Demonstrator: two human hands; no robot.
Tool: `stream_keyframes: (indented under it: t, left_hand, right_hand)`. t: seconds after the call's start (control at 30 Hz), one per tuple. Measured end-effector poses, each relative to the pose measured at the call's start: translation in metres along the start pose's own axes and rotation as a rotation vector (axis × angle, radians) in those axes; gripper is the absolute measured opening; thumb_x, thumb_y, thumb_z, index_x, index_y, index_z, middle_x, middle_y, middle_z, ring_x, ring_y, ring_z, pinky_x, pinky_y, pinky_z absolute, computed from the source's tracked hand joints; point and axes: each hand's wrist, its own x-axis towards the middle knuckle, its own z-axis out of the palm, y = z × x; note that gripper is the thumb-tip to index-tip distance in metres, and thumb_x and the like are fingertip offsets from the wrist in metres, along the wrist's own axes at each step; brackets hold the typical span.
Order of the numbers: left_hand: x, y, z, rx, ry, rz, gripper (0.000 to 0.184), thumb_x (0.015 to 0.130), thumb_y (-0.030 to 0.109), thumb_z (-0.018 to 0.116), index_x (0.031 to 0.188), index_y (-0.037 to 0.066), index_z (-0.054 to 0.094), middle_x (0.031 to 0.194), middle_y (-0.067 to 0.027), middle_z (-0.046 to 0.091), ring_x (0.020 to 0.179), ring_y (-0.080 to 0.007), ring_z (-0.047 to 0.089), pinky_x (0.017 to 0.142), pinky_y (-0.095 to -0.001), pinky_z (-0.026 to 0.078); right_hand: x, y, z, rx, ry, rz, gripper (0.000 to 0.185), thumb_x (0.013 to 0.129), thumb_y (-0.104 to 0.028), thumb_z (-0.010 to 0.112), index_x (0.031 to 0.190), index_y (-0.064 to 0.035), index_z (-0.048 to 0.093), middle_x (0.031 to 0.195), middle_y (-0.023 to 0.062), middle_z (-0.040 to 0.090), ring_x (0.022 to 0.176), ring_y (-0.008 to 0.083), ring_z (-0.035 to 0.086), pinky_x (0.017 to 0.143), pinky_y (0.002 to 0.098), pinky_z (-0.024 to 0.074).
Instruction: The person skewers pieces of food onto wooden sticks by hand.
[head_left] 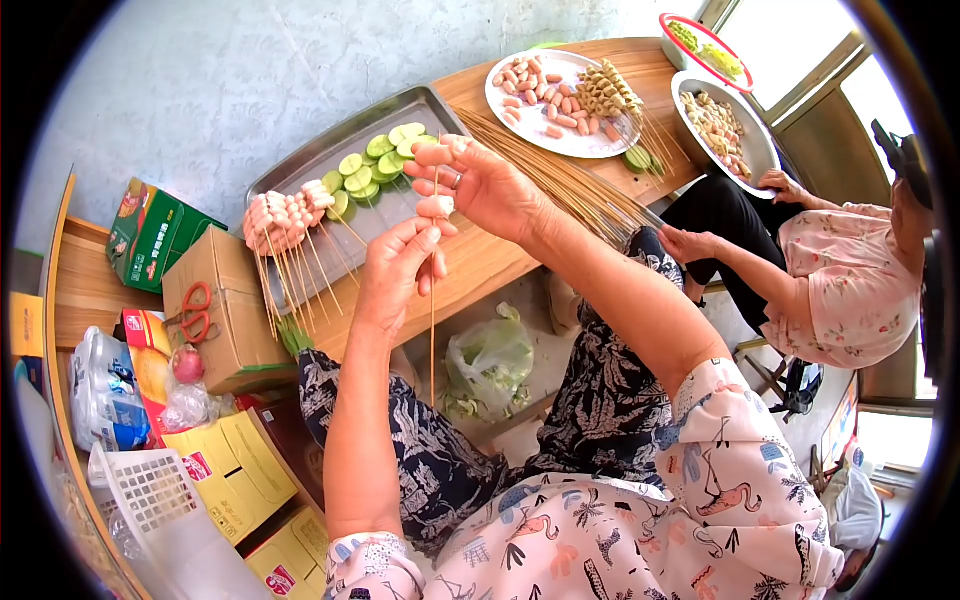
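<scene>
My left hand (398, 270) pinches a thin bamboo skewer (432, 330), held upright over the table's front edge. A small pink sausage (435, 206) is threaded near its top, just above my left fingertips. My right hand (490, 185), wearing a ring, is closed at the skewer's upper end; a second pink sausage (432, 155) appears to be between its fingers. Behind my hands lies a metal tray (300, 160) with skewered green slices (375, 165) and skewers of pink sausages (285, 215). Many bare skewers (560, 180) lie to the right.
A white plate (500, 95) carries loose sausages and folded tan skewers. Beyond it are a metal bowl (770, 160) of food pieces and a red-rimmed basket (745, 80). A person (840, 270) sits at right. Cardboard boxes (215, 290) and red scissors (195, 312) stand left.
</scene>
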Motion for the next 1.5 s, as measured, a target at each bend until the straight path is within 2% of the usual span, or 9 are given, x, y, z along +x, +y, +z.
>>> stream_keyframes:
  t: [0.3, 0.43, 0.5, 0.63, 0.83, 0.97, 1.07, 1.33, 1.5]
  left_hand:
    - [0.000, -0.001, -0.006, -0.002, 0.019, 0.055, 0.024, 0.097, 0.023, 0.052, 0.103, 0.002, 0.063, 0.067, -0.0005, 0.056, 0.053, -0.0035, 0.046, 0.046, -0.0153, 0.034]
    - [0.001, 0.002, -0.007, -0.018, 0.032, 0.069, 0.022, 0.097, 0.022, 0.052, 0.100, 0.003, 0.064, 0.066, -0.0007, 0.056, 0.051, -0.0038, 0.046, 0.046, -0.0160, 0.035]
    - [0.000, 0.002, -0.008, -0.037, 0.048, 0.070, 0.022, 0.097, 0.020, 0.053, 0.098, 0.002, 0.065, 0.065, -0.0014, 0.057, 0.049, -0.0044, 0.046, 0.046, -0.0169, 0.035]
    - [-0.001, 0.001, -0.009, -0.026, 0.040, 0.071, 0.021, 0.096, 0.020, 0.053, 0.099, 0.003, 0.065, 0.065, -0.0011, 0.057, 0.050, -0.0038, 0.046, 0.046, -0.0158, 0.035]
    - [-0.002, 0.002, -0.010, -0.012, 0.039, 0.063, 0.020, 0.096, 0.020, 0.054, 0.099, 0.003, 0.064, 0.066, -0.0010, 0.057, 0.051, -0.0036, 0.046, 0.046, -0.0157, 0.035]
    - [-0.003, 0.008, -0.002, -0.025, 0.054, 0.058, 0.021, 0.097, 0.021, 0.053, 0.099, 0.004, 0.064, 0.066, -0.0009, 0.057, 0.051, -0.0033, 0.046, 0.046, -0.0158, 0.035]
    - [-0.002, 0.013, 0.004, -0.048, 0.083, 0.063, 0.021, 0.097, 0.021, 0.052, 0.099, 0.004, 0.064, 0.066, -0.0009, 0.057, 0.052, -0.0032, 0.046, 0.046, -0.0159, 0.035]
    - [0.003, 0.001, 0.000, 0.038, 0.076, -0.007, 0.022, 0.097, 0.021, 0.052, 0.099, 0.003, 0.064, 0.066, -0.0010, 0.057, 0.052, -0.0031, 0.046, 0.046, -0.0160, 0.034]
    - [0.006, 0.000, 0.001, 0.012, 0.106, -0.047, 0.021, 0.097, 0.020, 0.053, 0.099, 0.002, 0.065, 0.064, -0.0010, 0.057, 0.050, -0.0035, 0.044, 0.045, -0.0163, 0.034]
  right_hand:
    - [-0.005, 0.016, 0.003, -0.094, -0.071, 0.080, 0.029, 0.095, -0.023, 0.055, 0.116, -0.0034, 0.050, 0.111, 0.0113, 0.064, 0.105, 0.0273, 0.061, 0.090, 0.0369, 0.0474]
    - [0.003, -0.002, 0.004, -0.133, -0.076, 0.135, 0.020, 0.096, -0.016, 0.050, 0.112, -0.0039, 0.049, 0.115, 0.0123, 0.061, 0.113, 0.0308, 0.058, 0.095, 0.0410, 0.0459]
    - [-0.001, -0.011, -0.004, -0.224, 0.013, -0.023, 0.019, 0.094, -0.010, 0.048, 0.112, -0.0042, 0.049, 0.118, 0.0131, 0.058, 0.112, 0.0308, 0.058, 0.093, 0.0411, 0.0475]
    - [0.002, -0.054, -0.043, -0.505, 0.244, -0.194, 0.009, 0.089, -0.008, 0.050, 0.085, -0.0070, 0.058, 0.117, 0.0103, 0.059, 0.106, 0.0240, 0.060, 0.089, 0.0372, 0.0498]
    - [-0.001, -0.082, -0.073, -0.779, 0.450, -0.253, 0.030, 0.089, -0.023, 0.060, 0.112, -0.0037, 0.059, 0.105, 0.0069, 0.060, 0.092, 0.0184, 0.063, 0.074, 0.0308, 0.0504]
    - [0.006, -0.097, -0.161, -1.092, 0.663, -0.183, 0.027, 0.086, -0.021, 0.063, 0.107, -0.0031, 0.062, 0.096, 0.0088, 0.062, 0.089, 0.0184, 0.062, 0.073, 0.0323, 0.0507]
    - [0.007, -0.109, -0.216, -1.626, 0.805, -0.236, 0.020, 0.082, -0.018, 0.065, 0.097, -0.0058, 0.067, 0.106, 0.0187, 0.062, 0.100, 0.0314, 0.059, 0.085, 0.0379, 0.0488]
    - [0.024, -0.114, -0.248, -2.081, 0.750, -0.209, 0.023, 0.088, -0.018, 0.058, 0.107, -0.0107, 0.066, 0.112, 0.0175, 0.061, 0.103, 0.0326, 0.058, 0.092, 0.0423, 0.0440]
    - [0.039, -0.112, -0.252, -2.640, 0.651, -0.082, 0.059, 0.068, -0.019, 0.071, 0.120, -0.0048, 0.048, 0.105, 0.0112, 0.066, 0.106, 0.0269, 0.061, 0.088, 0.0411, 0.0443]
